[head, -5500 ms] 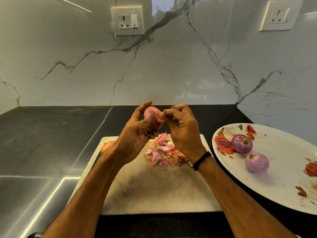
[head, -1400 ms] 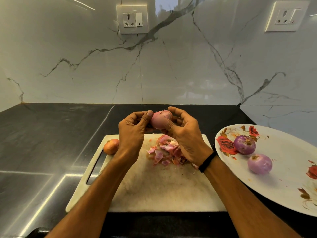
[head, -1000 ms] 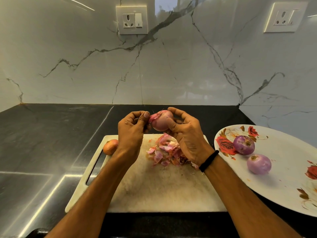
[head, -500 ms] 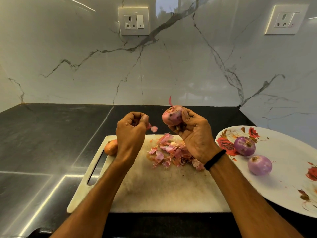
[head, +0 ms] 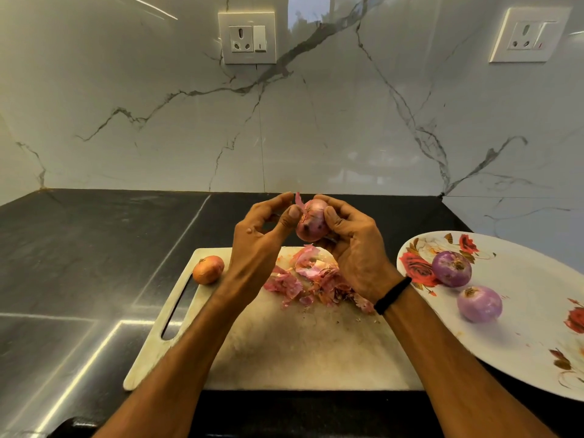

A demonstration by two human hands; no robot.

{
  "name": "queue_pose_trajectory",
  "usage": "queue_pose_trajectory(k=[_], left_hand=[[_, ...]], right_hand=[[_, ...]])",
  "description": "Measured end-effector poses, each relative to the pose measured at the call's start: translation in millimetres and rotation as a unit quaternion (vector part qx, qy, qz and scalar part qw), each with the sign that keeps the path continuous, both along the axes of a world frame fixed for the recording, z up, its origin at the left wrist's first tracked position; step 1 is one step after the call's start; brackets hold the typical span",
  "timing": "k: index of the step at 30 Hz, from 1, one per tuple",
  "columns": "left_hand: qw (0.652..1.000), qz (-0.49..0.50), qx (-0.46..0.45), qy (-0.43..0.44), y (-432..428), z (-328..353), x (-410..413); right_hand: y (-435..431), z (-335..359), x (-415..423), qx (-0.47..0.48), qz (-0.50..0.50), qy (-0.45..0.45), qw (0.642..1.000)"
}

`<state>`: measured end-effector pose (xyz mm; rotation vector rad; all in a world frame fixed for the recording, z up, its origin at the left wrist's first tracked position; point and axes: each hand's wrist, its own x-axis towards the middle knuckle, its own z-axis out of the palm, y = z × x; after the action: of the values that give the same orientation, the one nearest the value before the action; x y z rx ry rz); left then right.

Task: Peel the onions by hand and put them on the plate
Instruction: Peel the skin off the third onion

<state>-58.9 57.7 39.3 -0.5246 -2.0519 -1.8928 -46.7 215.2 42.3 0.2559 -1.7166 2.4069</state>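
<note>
Fingers of the right hand (head: 354, 248) grip the round, glossy onion (head: 311, 224) — left hand (head: 259, 241) fingers seemingly pinching its papery flap (head: 299, 202)

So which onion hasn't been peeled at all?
The orange-brown onion at the cutting board's far-left corner. The two peeled onions on the plate are bare purple; the held onion in the right hand is partly skinned.

A home kitchen was suggested: a dark polished bench (head: 79, 263) was backed by marble-veined wall tiles (head: 126, 121), a switched socket (head: 247, 37) was set above the right grip (head: 354, 251), a cutting board (head: 300, 349) laid beneath it, a floral plate (head: 521, 311) to its right.
</note>
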Motion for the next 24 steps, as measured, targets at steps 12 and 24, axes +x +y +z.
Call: queue_pose_trajectory(k=[12, 24], left_hand=[[1.000, 0.000, 0.004, 0.031, -2.2, -2.5, -0.8], [1.000, 0.012, 0.014, -0.017, 0.2, -8.3, -2.5]], right_hand=[[-3.3, -4.5, 0.4, 0.060, 0.022, 0.036, 0.997], [-2.3, -6.1, -3.9, 0.041, 0.009, 0.024, 0.999]])
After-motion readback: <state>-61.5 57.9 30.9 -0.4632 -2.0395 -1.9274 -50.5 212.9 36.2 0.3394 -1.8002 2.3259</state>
